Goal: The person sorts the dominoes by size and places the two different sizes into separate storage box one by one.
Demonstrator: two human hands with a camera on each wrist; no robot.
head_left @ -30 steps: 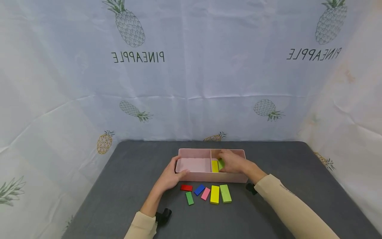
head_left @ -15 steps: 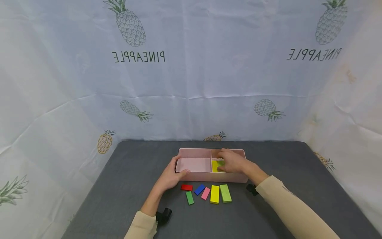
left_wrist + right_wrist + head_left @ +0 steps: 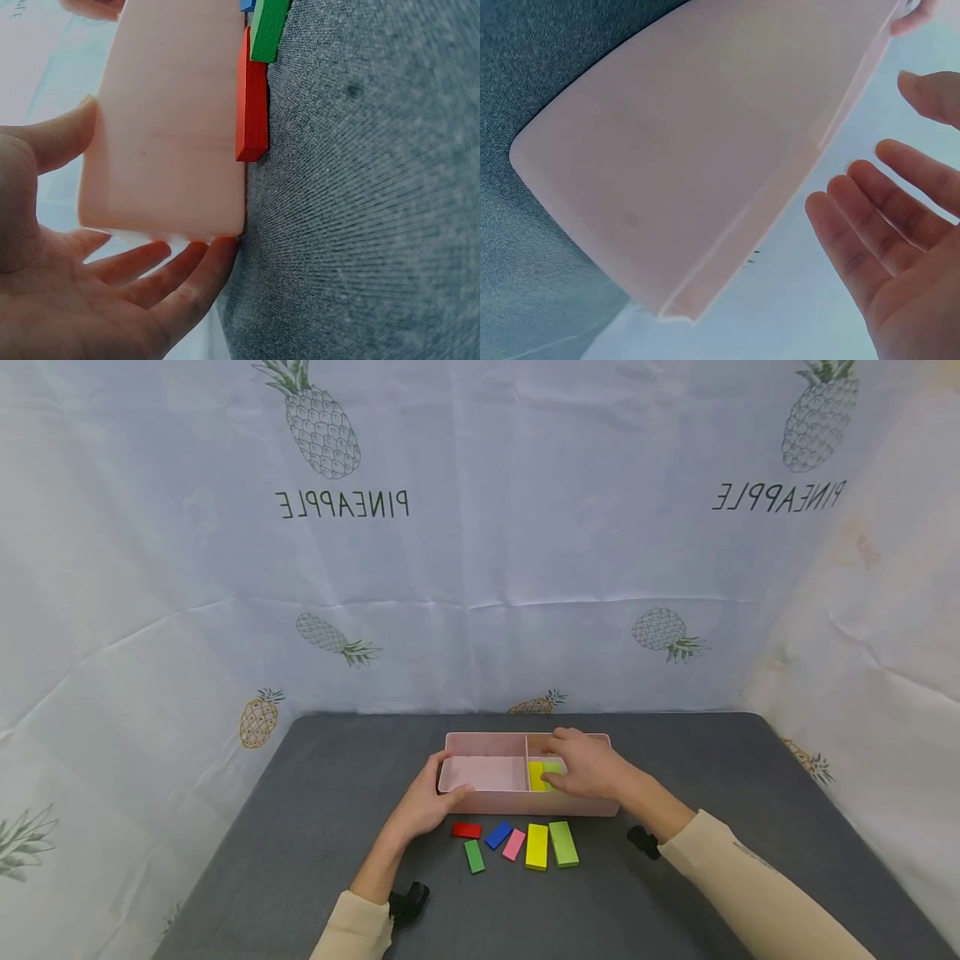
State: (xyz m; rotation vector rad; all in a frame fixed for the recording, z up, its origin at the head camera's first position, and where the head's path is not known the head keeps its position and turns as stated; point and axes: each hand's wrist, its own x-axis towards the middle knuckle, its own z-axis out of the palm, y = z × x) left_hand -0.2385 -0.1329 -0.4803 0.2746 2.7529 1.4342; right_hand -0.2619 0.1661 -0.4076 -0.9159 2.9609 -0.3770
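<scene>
Six blocks lie on the worktop (image 3: 337, 835) before the box (image 3: 536, 803): green (image 3: 474, 857) nearest, then yellow (image 3: 536, 847), lime (image 3: 563, 844), pink (image 3: 513, 844) and blue (image 3: 498, 836), with red (image 3: 467, 831) just in front of the box wall.

The left hand (image 3: 423, 803) grips the box's left end, thumb on the front rim, the other fingers against the end wall. The right hand (image 3: 592, 768) is over the right compartment, its fingers extended, thumb well apart from them and nothing clamped between. Inside, the boxed lime (image 3: 551, 767) lies flat below the thumb, beside the boxed yellow (image 3: 536, 777), which is next to the divider (image 3: 527, 762). Whether the thumb touches the boxed lime I cannot tell.

One second ago that lime block stood tilted in the right fingers' pinch; now it is down and released. The left hand keeps the same hold, and the six blocks outside keep their arrangement.

Behind the worktop hangs a pineapple-print curtain (image 3: 480, 552).
</scene>
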